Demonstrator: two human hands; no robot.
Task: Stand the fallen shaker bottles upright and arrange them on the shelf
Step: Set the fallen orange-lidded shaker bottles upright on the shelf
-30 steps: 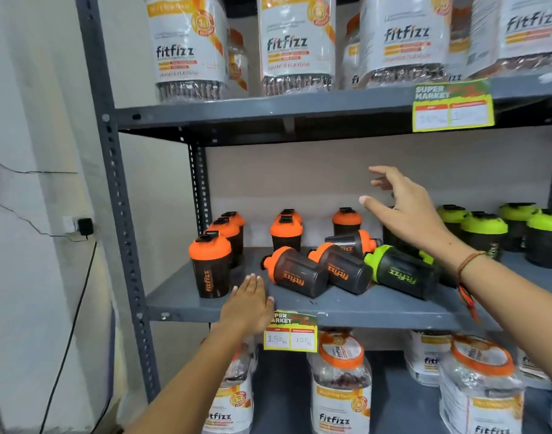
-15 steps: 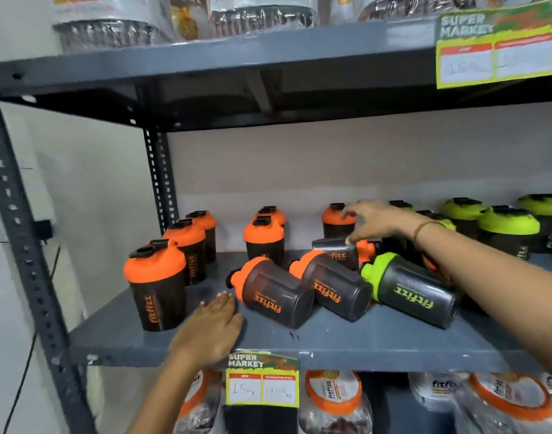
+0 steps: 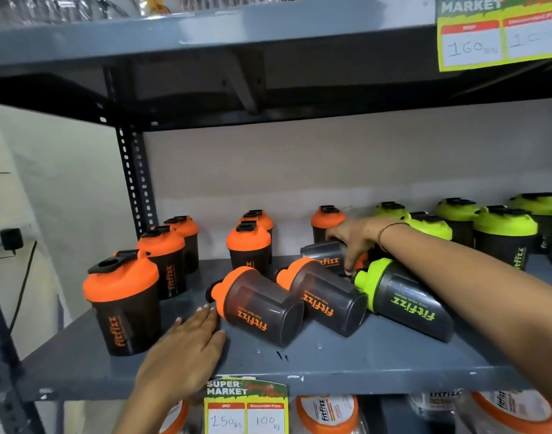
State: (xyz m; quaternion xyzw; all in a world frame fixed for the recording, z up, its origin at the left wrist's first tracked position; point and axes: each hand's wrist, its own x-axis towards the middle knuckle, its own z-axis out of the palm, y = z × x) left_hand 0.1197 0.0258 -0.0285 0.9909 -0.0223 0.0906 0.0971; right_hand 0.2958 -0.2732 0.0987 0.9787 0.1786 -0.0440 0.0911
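Shaker bottles lie toppled on our grey shelf (image 3: 378,355): two orange-lidded ones (image 3: 262,308) (image 3: 326,296) and a green-lidded one (image 3: 403,303) side by side near the front, plus a fourth fallen bottle (image 3: 323,255) behind them. Our right hand (image 3: 353,238) curls over that rear bottle, fingers bent down onto its dark body. Our left hand (image 3: 187,349) rests flat on the shelf, fingers spread loosely, tips just beside the nearest orange lid. We see upright orange bottles (image 3: 124,302) at left and upright green ones (image 3: 503,233) at right.
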